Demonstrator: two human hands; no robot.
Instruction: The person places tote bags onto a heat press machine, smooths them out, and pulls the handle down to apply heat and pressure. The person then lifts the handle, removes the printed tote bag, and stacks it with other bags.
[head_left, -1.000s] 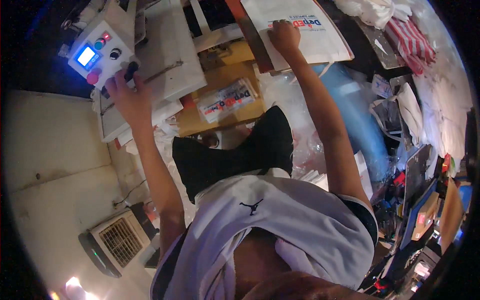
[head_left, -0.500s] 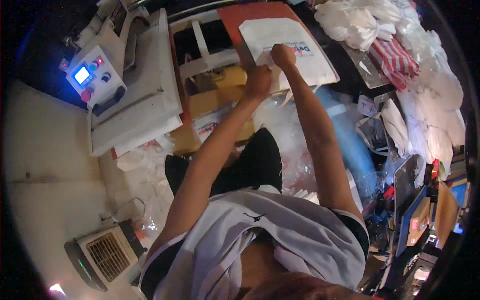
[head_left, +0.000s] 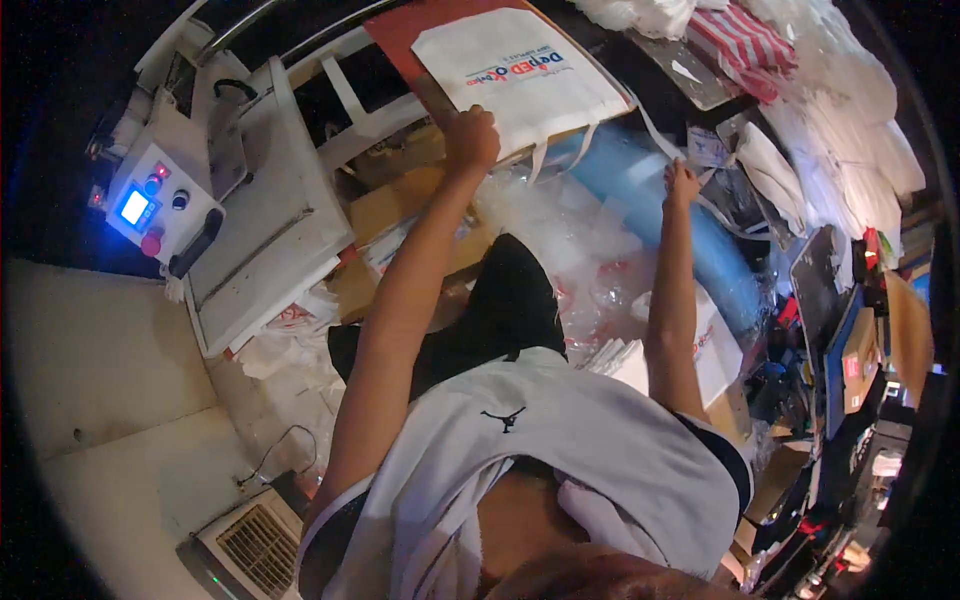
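A white tote bag [head_left: 530,60] with red and blue print lies flat on a reddish-brown board [head_left: 395,35]. White cloth handles hang over its near edge. At the bag's near left corner is my left hand [head_left: 472,138], its fingers curled closed; whatever they grip is hidden. Off to the right, away from the board, my right hand [head_left: 681,182] is closed on a white strap [head_left: 655,128] that runs back toward the bag's right corner.
A machine's control box [head_left: 165,205] with a lit screen stands left, beside a pale flat panel [head_left: 265,235]. Below the board are cardboard and clear plastic, with a blue roll [head_left: 690,250] alongside. White bundles [head_left: 840,110] and a red-striped bag [head_left: 740,45] are piled right.
My right hand has moved off the bag, rightward and nearer me, with the strap stretched out. My left hand stays at the bag's near edge. The whole view has turned and shifted.
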